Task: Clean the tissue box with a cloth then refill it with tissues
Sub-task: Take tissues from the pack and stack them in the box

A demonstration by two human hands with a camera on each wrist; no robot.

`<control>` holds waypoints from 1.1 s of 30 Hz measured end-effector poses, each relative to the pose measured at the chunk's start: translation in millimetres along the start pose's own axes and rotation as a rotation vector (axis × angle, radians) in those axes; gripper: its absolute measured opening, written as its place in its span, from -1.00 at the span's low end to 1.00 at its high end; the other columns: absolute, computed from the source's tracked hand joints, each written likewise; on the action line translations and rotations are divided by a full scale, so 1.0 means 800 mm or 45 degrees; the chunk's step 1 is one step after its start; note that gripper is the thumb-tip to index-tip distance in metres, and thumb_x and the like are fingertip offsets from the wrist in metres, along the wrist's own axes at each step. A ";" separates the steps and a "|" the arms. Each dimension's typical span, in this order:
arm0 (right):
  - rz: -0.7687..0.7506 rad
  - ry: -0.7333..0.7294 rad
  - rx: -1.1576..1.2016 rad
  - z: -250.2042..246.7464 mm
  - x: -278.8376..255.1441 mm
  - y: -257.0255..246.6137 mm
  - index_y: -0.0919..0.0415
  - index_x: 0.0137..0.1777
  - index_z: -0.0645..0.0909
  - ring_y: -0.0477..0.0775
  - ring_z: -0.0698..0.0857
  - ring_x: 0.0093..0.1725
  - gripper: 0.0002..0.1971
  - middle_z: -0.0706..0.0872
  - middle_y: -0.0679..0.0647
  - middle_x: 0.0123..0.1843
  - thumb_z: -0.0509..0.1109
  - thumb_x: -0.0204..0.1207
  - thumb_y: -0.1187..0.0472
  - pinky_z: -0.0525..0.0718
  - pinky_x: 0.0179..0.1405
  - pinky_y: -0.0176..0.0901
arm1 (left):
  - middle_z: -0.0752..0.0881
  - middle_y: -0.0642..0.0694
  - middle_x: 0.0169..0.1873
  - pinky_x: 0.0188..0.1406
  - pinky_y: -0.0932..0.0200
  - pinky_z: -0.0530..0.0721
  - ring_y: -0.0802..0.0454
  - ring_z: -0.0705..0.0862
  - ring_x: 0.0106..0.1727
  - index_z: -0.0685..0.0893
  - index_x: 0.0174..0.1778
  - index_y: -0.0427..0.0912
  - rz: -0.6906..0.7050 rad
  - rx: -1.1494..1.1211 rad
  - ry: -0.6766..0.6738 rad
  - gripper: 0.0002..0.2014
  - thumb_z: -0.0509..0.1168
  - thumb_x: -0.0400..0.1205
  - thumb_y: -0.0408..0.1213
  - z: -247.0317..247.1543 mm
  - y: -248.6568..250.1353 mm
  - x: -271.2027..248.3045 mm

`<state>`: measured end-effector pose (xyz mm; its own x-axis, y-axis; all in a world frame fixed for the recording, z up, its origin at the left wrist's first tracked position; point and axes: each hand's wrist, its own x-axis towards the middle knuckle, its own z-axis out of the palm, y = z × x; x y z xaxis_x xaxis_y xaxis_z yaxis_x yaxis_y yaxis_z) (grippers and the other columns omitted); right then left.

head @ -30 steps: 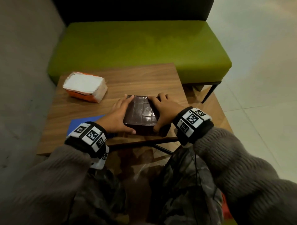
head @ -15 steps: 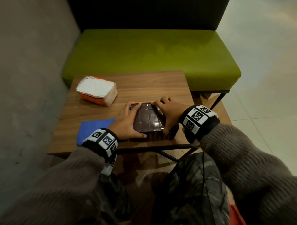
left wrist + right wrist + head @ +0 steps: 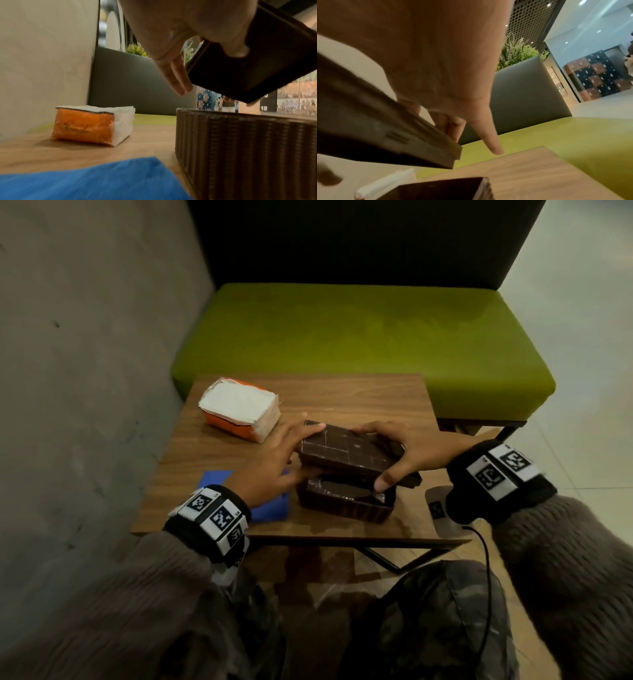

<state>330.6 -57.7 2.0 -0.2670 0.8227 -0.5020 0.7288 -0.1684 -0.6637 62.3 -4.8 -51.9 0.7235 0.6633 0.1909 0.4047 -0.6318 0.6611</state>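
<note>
Both hands (image 3: 274, 463) (image 3: 411, 453) grip the box lid (image 3: 346, 451) over a wooden table (image 3: 342, 398) fronting a green bench (image 3: 342, 337).

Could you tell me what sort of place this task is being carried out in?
Probably a seating corner in a public lobby or commercial lounge, not a home. A green upholstered bench with a dark backrest faces a small wooden table, a planter tops the divider, and a tiled hall with lockers opens behind.
</note>
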 end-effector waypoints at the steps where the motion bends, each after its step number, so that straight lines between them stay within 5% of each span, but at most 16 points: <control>1: -0.020 -0.013 0.086 0.002 -0.005 -0.003 -0.19 0.60 0.22 0.01 0.42 0.43 -0.14 0.38 -0.10 0.43 0.61 0.36 -0.03 0.48 0.18 -0.34 | 0.39 -0.09 0.48 0.44 0.21 0.37 0.05 0.36 0.50 0.42 0.43 0.03 0.046 0.021 0.084 -0.53 0.25 0.57 -0.18 -0.005 0.002 0.006; 4: -0.104 0.220 0.414 0.017 -0.015 -0.003 -0.22 0.59 0.23 -0.09 0.35 0.53 -0.20 0.38 -0.11 0.54 0.23 0.39 -0.50 0.31 0.36 -0.29 | 0.68 -0.29 0.05 0.01 0.18 0.52 -0.23 0.66 0.08 0.57 0.19 -0.33 0.044 0.179 0.391 -0.72 0.16 0.63 -0.27 -0.026 0.010 0.029; 6: -0.011 0.674 0.598 0.043 -0.015 0.011 -0.06 0.62 0.28 -0.05 0.37 0.54 -0.20 0.37 -0.01 0.61 0.06 0.45 -0.47 0.30 0.43 -0.14 | 0.72 -0.34 -0.15 -0.17 0.13 0.49 -0.28 0.69 -0.12 0.58 0.16 -0.35 -0.144 0.239 0.522 -0.74 0.15 0.69 -0.26 -0.044 0.009 0.054; 7: 0.099 0.876 0.576 0.061 -0.013 0.019 0.05 0.62 0.29 0.00 0.39 0.52 -0.20 0.38 0.07 0.60 0.13 0.47 -0.41 0.35 0.41 -0.09 | 0.73 -0.33 -0.21 -0.18 0.04 0.55 -0.27 0.70 -0.17 0.56 0.20 -0.31 -0.264 0.244 0.522 -0.73 0.13 0.71 -0.22 -0.052 0.004 0.070; 10: 0.451 0.882 0.412 0.121 0.002 0.043 0.26 0.64 0.13 0.26 0.43 0.49 -0.12 0.36 0.30 0.54 0.49 0.48 -0.09 0.47 0.35 0.01 | 0.69 -0.29 -0.43 -0.36 0.02 0.68 -0.10 0.71 -0.45 0.44 0.34 -0.30 -0.604 0.108 0.237 -0.64 0.06 0.74 -0.14 -0.064 -0.017 0.125; 13: 0.471 0.849 0.422 0.147 0.017 0.060 0.24 0.60 0.22 0.11 0.67 0.11 -0.34 0.66 0.23 0.25 0.42 0.58 0.17 0.59 -0.05 -0.13 | 0.62 -0.24 -0.59 -0.67 0.25 0.61 0.14 0.60 -0.74 0.39 0.31 -0.46 -0.871 -0.147 -0.093 -0.61 0.03 0.76 -0.17 -0.050 -0.043 0.172; 15: 0.418 0.890 0.386 0.142 0.020 0.067 0.19 0.50 0.37 -0.14 0.62 -0.17 -0.53 0.69 0.05 0.03 0.33 0.61 0.28 0.52 -0.29 -0.31 | 0.60 -0.15 -0.75 -0.78 0.35 0.55 0.16 0.58 -0.78 0.40 0.27 -0.48 -0.983 -0.238 -0.251 -0.63 0.03 0.76 -0.20 -0.033 -0.055 0.187; 17: 0.408 0.894 0.375 0.132 0.021 0.070 0.14 0.45 0.42 -0.07 0.64 -0.09 -0.58 0.68 0.09 0.10 0.30 0.60 0.29 0.58 -0.18 -0.21 | 0.56 -0.04 -0.84 -0.79 0.37 0.54 0.18 0.56 -0.79 0.44 0.19 -0.38 -1.039 -0.321 -0.378 -0.71 0.06 0.75 -0.20 -0.013 -0.065 0.194; 21: 0.412 0.838 0.277 0.121 0.023 0.073 0.13 0.39 0.45 0.19 0.67 0.09 -0.61 0.68 0.18 0.17 0.32 0.58 0.28 0.61 0.00 0.02 | 0.60 -0.08 -0.79 -0.75 0.37 0.58 0.17 0.59 -0.77 0.47 -0.20 -0.32 -1.149 -0.490 -0.509 -0.82 0.16 0.71 -0.35 0.019 -0.090 0.200; 25: 0.402 0.824 0.214 0.115 0.020 0.074 0.10 0.42 0.45 0.16 0.68 0.06 -0.58 0.71 0.16 0.14 0.34 0.57 0.28 0.62 -0.05 0.01 | 0.68 -0.12 -0.70 -0.68 0.40 0.61 0.16 0.65 -0.69 0.54 0.06 -0.56 -1.151 -0.587 -0.482 -0.84 0.23 0.64 -0.51 0.028 -0.102 0.192; 28: 0.432 0.811 0.233 0.110 0.020 0.073 0.10 0.45 0.44 0.10 0.68 -0.06 -0.58 0.66 0.06 0.04 0.33 0.60 0.25 0.63 -0.17 -0.05 | 0.70 -0.24 -0.45 -0.67 0.36 0.62 0.15 0.67 -0.65 0.53 0.02 -0.36 -1.046 -0.592 -0.410 -0.90 0.26 0.62 -0.51 0.003 -0.088 0.178; 31: 0.438 0.827 0.270 0.105 0.023 0.072 0.09 0.41 0.47 0.11 0.72 -0.14 -0.66 0.62 -0.01 -0.06 0.31 0.64 0.19 0.74 -0.19 0.10 | 0.67 -0.21 -0.26 -0.64 0.36 0.54 0.08 0.64 -0.49 0.57 0.10 -0.25 -0.778 -0.217 -0.074 -0.82 0.27 0.60 -0.48 -0.043 -0.091 0.157; 33: 0.420 0.863 0.282 0.106 0.027 0.073 0.13 0.38 0.49 0.09 0.72 -0.20 -0.69 0.60 -0.05 -0.13 0.29 0.67 0.15 0.74 -0.23 0.10 | 0.65 -0.06 -0.18 -0.37 0.30 0.46 0.05 0.59 -0.27 0.66 -0.01 -0.16 -0.516 0.255 0.123 -0.89 0.33 0.57 -0.38 -0.080 -0.111 0.137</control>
<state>313.8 -95.3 -94.4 0.4361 0.8512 -0.2920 0.5416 -0.5073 -0.6703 69.9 149.9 -42.9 0.4328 0.9013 0.0190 0.7511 -0.3722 0.5453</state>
